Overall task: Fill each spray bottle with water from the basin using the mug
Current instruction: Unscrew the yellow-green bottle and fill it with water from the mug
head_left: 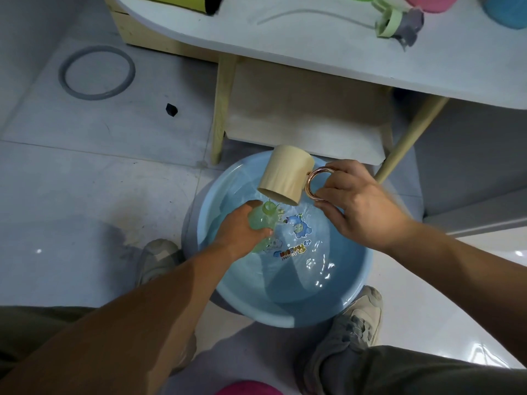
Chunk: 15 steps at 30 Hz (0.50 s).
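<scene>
A light blue basin [356, 283] of water stands on the floor between my feet. My left hand [242, 228] grips a translucent green spray bottle [263, 216] with no cap, held over the water. My right hand [356, 203] pinches the copper ring handle of a cream mug [285, 173]. The mug is tipped steeply, its mouth just above the bottle's neck, and water runs from it into the bottle. A green and grey spray head [399, 22] with its tube lies on the white table [313, 44] above.
A pink bottle [427, 1] and a blue bottle [506, 11] stand at the table's far edge. A wooden shelf [308, 109] sits under the table, just behind the basin. A grey ring [97, 71] lies on the floor to the left. Something pink [248, 388] shows at the bottom edge.
</scene>
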Tool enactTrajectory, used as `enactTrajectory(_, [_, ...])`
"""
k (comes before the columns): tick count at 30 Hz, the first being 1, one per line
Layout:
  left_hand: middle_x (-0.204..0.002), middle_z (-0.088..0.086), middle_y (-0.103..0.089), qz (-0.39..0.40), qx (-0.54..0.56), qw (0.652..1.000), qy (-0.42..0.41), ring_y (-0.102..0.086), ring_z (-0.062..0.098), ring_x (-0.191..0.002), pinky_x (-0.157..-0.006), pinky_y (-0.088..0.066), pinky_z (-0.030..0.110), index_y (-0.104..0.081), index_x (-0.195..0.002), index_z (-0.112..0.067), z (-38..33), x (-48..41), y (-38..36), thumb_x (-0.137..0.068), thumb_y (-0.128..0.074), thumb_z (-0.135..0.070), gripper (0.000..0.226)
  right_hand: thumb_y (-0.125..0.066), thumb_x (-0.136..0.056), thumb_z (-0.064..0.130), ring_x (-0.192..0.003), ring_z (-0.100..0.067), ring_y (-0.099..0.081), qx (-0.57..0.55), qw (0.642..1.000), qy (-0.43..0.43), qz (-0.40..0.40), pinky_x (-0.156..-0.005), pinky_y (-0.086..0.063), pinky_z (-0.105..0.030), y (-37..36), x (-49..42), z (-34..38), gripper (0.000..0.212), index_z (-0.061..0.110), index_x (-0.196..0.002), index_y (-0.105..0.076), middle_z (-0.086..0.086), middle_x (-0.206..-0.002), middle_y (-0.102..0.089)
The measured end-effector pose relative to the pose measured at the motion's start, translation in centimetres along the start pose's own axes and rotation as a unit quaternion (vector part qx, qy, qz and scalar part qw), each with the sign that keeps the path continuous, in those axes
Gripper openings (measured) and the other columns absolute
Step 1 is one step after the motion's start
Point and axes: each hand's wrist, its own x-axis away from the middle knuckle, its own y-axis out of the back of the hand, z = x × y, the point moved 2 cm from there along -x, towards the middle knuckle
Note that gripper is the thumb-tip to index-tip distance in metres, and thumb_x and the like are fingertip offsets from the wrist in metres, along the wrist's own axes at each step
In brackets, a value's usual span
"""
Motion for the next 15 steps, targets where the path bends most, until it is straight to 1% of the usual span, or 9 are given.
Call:
enactTrajectory(3, [-0.128,-0.007,-0.065,0.003,0.009,1.000,0.000,-0.060,0.019,-0.117,-0.102,-0.051,0.038,-0.055,-0.140,-0.029,0.0,0.0,0.1,-0.080,-0.086,-0.031,0.067,-0.063,-0.092,0.022,-0.108,-0.040,-0.056,0.003,1.000,-0.012,-0.008,-0.093,-0.047,-0.045,-0.5,0.2,-0.3,0.020,0.006,-0.095,-0.074,-0.007,-0.088,-0.064])
enactTrajectory(5, [-0.126,-0.012,-0.063,0.003,0.014,1.000,-0.004,-0.058,0.015,-0.116,-0.101,-0.049,0.032,-0.056,-0.139,-0.029,0.0,0.1,0.1,-0.080,-0.087,-0.031,0.066,-0.063,-0.091,0.024,-0.104,-0.036,-0.058,-0.016,0.998,-0.056,-0.016,-0.092,-0.047,-0.042,-1.0,0.3,-0.4,0.021,0.007,-0.095,-0.075,-0.007,-0.088,-0.066])
enactTrajectory(7, [-0.121,-0.014,-0.060,-0.001,0.024,1.000,-0.005,-0.055,0.012,-0.114,-0.097,-0.045,0.027,-0.057,-0.137,-0.029,-0.1,0.2,0.1,-0.080,-0.087,-0.028,0.065,-0.063,-0.091,0.024,-0.094,-0.030,-0.061,-0.058,0.988,-0.137,-0.041,-0.089,-0.044,-0.031,-1.5,0.3,-0.3,0.021,0.009,-0.093,-0.076,-0.006,-0.086,-0.069])
enactTrajectory(9, [-0.121,-0.012,-0.062,-0.007,0.034,0.999,-0.003,-0.058,0.014,-0.114,-0.098,-0.048,0.028,-0.058,-0.136,-0.030,-0.1,0.3,0.1,-0.078,-0.089,-0.027,0.065,-0.064,-0.092,0.022,-0.088,-0.025,-0.062,-0.113,0.961,-0.247,-0.047,-0.082,-0.038,-0.019,-2.0,0.4,-0.2,0.018,0.012,-0.095,-0.078,-0.005,-0.088,-0.072])
enactTrajectory(10, [-0.121,-0.011,-0.063,-0.008,0.033,0.999,-0.005,-0.060,0.015,-0.114,-0.099,-0.050,0.030,-0.059,-0.135,-0.030,0.0,0.3,0.1,-0.078,-0.089,-0.028,0.065,-0.064,-0.093,0.023,-0.089,-0.024,-0.063,-0.134,0.945,-0.298,-0.033,-0.079,-0.038,-0.018,-2.5,0.5,-0.3,0.018,0.014,-0.099,-0.078,-0.006,-0.092,-0.073])
enactTrajectory(11, [-0.122,-0.010,-0.065,-0.010,0.032,0.999,-0.007,-0.061,0.016,-0.114,-0.100,-0.052,0.033,-0.059,-0.134,-0.030,0.1,0.3,0.1,-0.077,-0.090,-0.028,0.065,-0.063,-0.094,0.026,-0.092,-0.023,-0.064,-0.147,0.932,-0.333,-0.005,-0.079,-0.040,-0.021,-3.2,0.8,-0.4,0.019,0.016,-0.102,-0.077,-0.006,-0.097,-0.073])
enactTrajectory(13, [-0.120,-0.008,-0.067,-0.013,0.031,0.999,-0.010,-0.063,0.018,-0.112,-0.098,-0.054,0.036,-0.060,-0.133,-0.029,0.3,0.3,0.1,-0.076,-0.090,-0.028,0.064,-0.061,-0.094,0.028,-0.093,-0.024,-0.065,-0.150,0.921,-0.355,0.050,-0.080,-0.047,-0.027,-5.0,1.5,-0.8,0.020,0.020,-0.102,-0.078,-0.006,-0.101,-0.074])
enactTrajectory(15, [-0.119,-0.007,-0.068,-0.018,0.031,0.999,-0.015,-0.063,0.017,-0.111,-0.096,-0.053,0.034,-0.060,-0.132,-0.028,0.3,0.3,0.2,-0.077,-0.090,-0.027,0.063,-0.060,-0.094,0.027,-0.090,-0.031,-0.063,-0.134,0.919,-0.361,0.087,-0.080,-0.050,-0.034,-6.6,2.3,-1.0,0.020,0.020,-0.094,-0.078,-0.010,-0.093,-0.073])
